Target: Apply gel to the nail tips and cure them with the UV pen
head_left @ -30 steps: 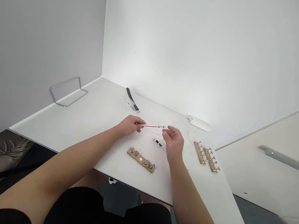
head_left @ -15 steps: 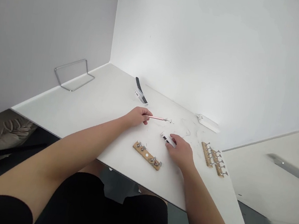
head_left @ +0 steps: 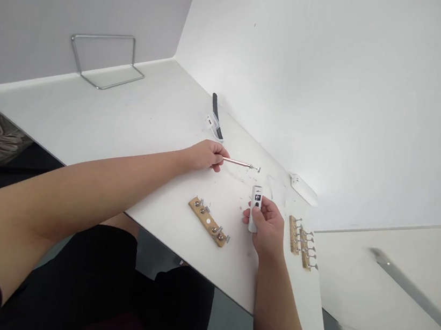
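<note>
My left hand [head_left: 207, 156] pinches a thin pinkish rod [head_left: 237, 162]; its silver tip, ending in a small round piece, points right above the tabletop. In my right hand [head_left: 269, 223] is a slim white device [head_left: 253, 221], held nearly upright with the thumb on its front near a dark button. A small lit display with digits shows above the thumb. Between my forearms lies a wooden strip [head_left: 208, 221] bearing several small metal pegs. Two more wooden strips with thin metal stands, a left one [head_left: 293, 234] and a right one [head_left: 306, 255], sit right of my right hand.
A white table [head_left: 100, 122] meets walls at the back and left. Near the back wall lie a black bar on a white piece [head_left: 217, 118] and a flat white object [head_left: 302, 189]. A bent metal frame [head_left: 103, 86] stands at the left wall. Faint marks spot the tabletop.
My right hand has picked the white device up from the table and turned it upright, its display now lit. My left hand keeps the rod. The head view has shifted.
</note>
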A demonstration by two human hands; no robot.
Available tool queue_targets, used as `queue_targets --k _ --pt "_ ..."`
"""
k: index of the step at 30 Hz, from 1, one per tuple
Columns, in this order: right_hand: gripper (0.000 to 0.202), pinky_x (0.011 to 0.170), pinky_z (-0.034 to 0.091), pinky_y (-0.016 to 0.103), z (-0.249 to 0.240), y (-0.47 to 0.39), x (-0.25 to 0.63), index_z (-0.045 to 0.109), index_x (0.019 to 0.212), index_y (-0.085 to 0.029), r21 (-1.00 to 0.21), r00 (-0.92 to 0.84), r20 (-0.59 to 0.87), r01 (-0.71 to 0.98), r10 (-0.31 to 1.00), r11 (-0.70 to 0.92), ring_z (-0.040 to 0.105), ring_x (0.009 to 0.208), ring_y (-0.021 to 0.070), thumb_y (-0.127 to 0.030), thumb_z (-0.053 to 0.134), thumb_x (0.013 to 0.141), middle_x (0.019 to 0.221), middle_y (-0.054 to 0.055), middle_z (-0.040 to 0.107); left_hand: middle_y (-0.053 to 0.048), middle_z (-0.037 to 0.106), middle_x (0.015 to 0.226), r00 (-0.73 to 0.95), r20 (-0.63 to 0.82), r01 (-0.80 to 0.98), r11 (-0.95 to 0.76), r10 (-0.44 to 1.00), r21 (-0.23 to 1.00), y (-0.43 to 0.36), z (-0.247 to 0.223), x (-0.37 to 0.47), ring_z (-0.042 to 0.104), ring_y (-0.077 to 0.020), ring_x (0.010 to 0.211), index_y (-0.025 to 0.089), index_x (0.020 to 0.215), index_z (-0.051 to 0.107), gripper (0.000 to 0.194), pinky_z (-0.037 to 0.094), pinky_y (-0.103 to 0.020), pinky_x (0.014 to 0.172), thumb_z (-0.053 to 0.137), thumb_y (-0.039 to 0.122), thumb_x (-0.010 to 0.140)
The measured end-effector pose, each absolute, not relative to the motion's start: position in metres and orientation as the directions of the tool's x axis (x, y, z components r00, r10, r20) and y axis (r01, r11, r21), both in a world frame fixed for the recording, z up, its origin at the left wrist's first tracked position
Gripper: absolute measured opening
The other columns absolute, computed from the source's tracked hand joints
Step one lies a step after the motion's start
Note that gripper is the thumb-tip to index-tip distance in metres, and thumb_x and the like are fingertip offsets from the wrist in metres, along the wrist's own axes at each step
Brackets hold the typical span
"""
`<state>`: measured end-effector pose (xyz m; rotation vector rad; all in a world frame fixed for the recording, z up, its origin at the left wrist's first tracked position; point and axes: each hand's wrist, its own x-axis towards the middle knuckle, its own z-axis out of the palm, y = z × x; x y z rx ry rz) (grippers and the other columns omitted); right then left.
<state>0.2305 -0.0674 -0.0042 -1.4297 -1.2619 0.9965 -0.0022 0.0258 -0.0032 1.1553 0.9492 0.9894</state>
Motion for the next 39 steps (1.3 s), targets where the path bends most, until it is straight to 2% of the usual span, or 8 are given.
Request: queue_targets --k 12,21,25,30,34,39 --pt "0.033 0.05 0.044 0.027 -0.005 -0.069 0.233 0.057 0.102 -0.019 -0.984 0.111 0.007 0.175 0.994 -0.013 0.055 0.06 0.0117 -0.029 0.065 0.071 0.082 0.002 0.058 0.0 0.056 0.056 0.283 -0.056 -0.09 0.084 0.957 0.992 0.029 -0.006 -0.003 0.056 -0.011 0.052 0.014 0.073 0.063 0.013 0.044 -0.03 0.064 0.054 0.006 0.068" --pt "0.036 0.048 0.044 0.027 -0.004 -0.069 0.232 0.058 0.1 -0.017 -0.971 0.117 0.01 0.239 0.993 -0.019 0.056 0.058 0.0118 -0.03 0.067 0.068 0.082 0.003 0.059 0.002 0.053 0.056 0.308 -0.059 -0.003 0.063 0.95 0.998 0.026 -0.003 -0.005 0.054 -0.0076 0.051 0.013 0.076 0.062 0.016 0.044 -0.025 0.062 0.05 0.005 0.069" --pt "0.031 0.046 0.04 0.024 -0.003 -0.067 0.235 0.062 0.097 -0.017 -0.966 0.103 -0.009 0.258 0.995 -0.036 0.052 0.053 0.0105 -0.026 0.066 0.068 0.071 0.001 0.059 0.002 0.054 0.053 0.305 -0.033 0.015 0.03 0.952 0.999 0.027 -0.004 -0.005 0.053 -0.0079 0.049 0.012 0.076 0.062 0.016 0.043 -0.024 0.06 0.05 0.005 0.069" --pt "0.027 0.044 0.037 0.022 0.001 -0.067 0.237 0.063 0.095 -0.017 -0.96 0.074 -0.058 0.27 0.996 -0.076 0.05 0.05 0.0096 -0.024 0.066 0.069 0.063 -0.001 0.057 0.0 0.057 0.051 0.305 0.013 0.127 -0.054 0.952 0.99 0.027 -0.006 -0.007 0.053 -0.0098 0.05 0.013 0.079 0.064 0.017 0.042 -0.025 0.059 0.052 0.008 0.069" --pt "0.028 0.046 0.04 0.022 0.005 -0.069 0.236 0.063 0.095 -0.017 -0.963 0.058 -0.109 0.241 0.992 -0.12 0.053 0.054 0.0106 -0.031 0.065 0.07 0.069 0.001 0.059 -0.001 0.059 0.052 0.313 0.03 0.156 -0.082 0.949 0.984 0.026 -0.009 -0.008 0.053 -0.0107 0.051 0.014 0.081 0.066 0.019 0.042 -0.026 0.059 0.053 0.01 0.068" --pt "0.035 0.045 0.042 0.022 0.006 -0.07 0.238 0.064 0.094 -0.016 -0.968 0.037 -0.118 0.217 0.992 -0.123 0.055 0.054 0.0116 -0.045 0.054 0.077 0.069 0.003 0.06 0.0 0.058 0.05 0.298 0.029 0.151 -0.078 0.954 0.985 0.024 -0.006 -0.008 0.052 -0.0106 0.049 0.013 0.078 0.066 0.018 0.041 -0.026 0.057 0.054 0.008 0.066"
